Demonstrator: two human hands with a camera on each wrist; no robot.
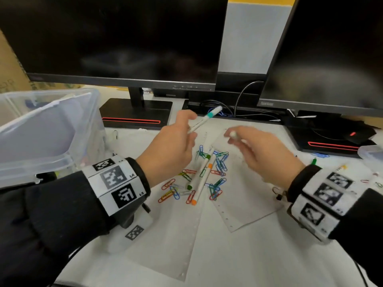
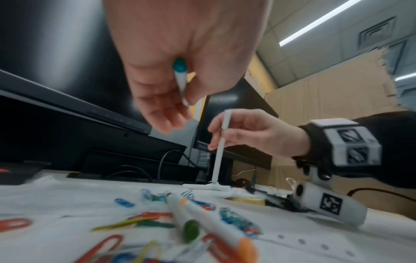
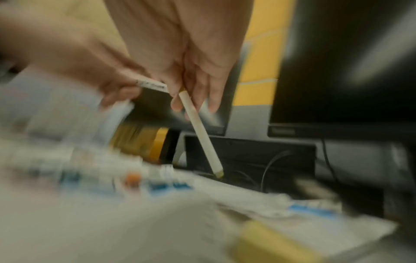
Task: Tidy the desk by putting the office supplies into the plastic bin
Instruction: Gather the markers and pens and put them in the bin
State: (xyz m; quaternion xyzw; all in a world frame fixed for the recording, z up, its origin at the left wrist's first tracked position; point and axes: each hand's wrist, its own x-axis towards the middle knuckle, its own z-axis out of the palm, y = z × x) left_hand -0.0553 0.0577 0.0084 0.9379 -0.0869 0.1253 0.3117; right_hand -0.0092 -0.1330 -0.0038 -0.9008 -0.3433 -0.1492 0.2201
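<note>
we find the left hand [image 1: 172,150] raised above the tabletop [image 1: 248,255], its fingers [image 2: 162,113] curled round a teal-capped marker [image 1: 207,119] that points up and away toward the monitors. the right hand [image 1: 267,158] is also raised, its fingers [image 2: 216,142] pinching a thin white pen [image 2: 221,142]; in the left wrist view the pen hangs nearly upright with its lower end just above the paper. the right wrist view is blurred and shows little beyond this pen.

between and below the 2 hands we note a green-capped marker [image 1: 200,171] and an orange-capped marker [image 1: 204,184] lying side by side on perforated paper [image 1: 244,204], amid a scatter of coloured paper clips [image 1: 220,164]. the plastic bin [image 1: 45,129] stands at the left of the tabletop, just beside the left forearm; what it contains we cannot tell. 2 dark monitors [image 1: 116,38] stand at the back, and a black mouse [image 1: 356,136] lies far right.
</note>
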